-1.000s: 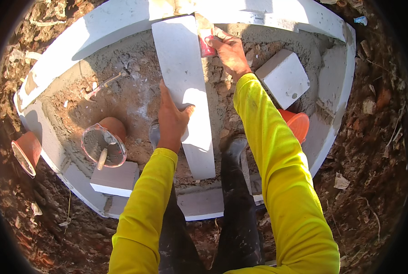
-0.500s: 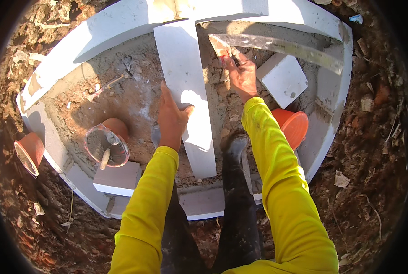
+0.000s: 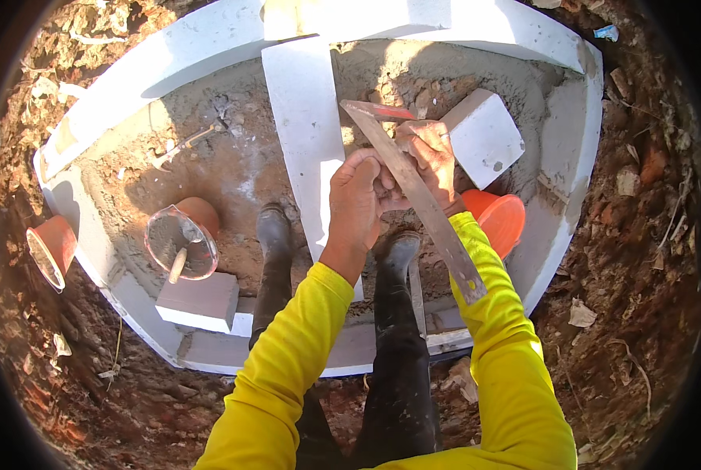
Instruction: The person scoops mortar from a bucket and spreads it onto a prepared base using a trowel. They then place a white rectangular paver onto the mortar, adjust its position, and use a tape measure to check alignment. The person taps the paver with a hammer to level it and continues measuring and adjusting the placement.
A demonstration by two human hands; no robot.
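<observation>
A try square [image 3: 425, 200] with a long flat blade and a short red-marked arm slants across my right hand [image 3: 432, 153], whose bent fingers grip it partly behind the blade. My left hand [image 3: 353, 205] is closed close against the right one, at the blade's edge; what its fingertips hold, if anything, is hidden. Below the hands a long white block [image 3: 303, 117] spans the middle of the curved block ring, its near part covered by my left hand and arm. A white block [image 3: 487, 139] lies right of the square, with an orange bucket [image 3: 498, 221] beside my right wrist.
Pale blocks form a low ring wall [image 3: 162, 66] around me. Left inside it stand a mortar bucket with a tool handle [image 3: 184, 239] and a block [image 3: 199, 301]; a hammer-like tool [image 3: 184, 147] lies farther off. Another orange bucket [image 3: 53, 249] rests outside. My boots [image 3: 274, 229] stand inside.
My right hand has swung the square's blade from pointing right to slanting down toward my forearm. My left hand has left the long white block and moved right to meet the right hand.
</observation>
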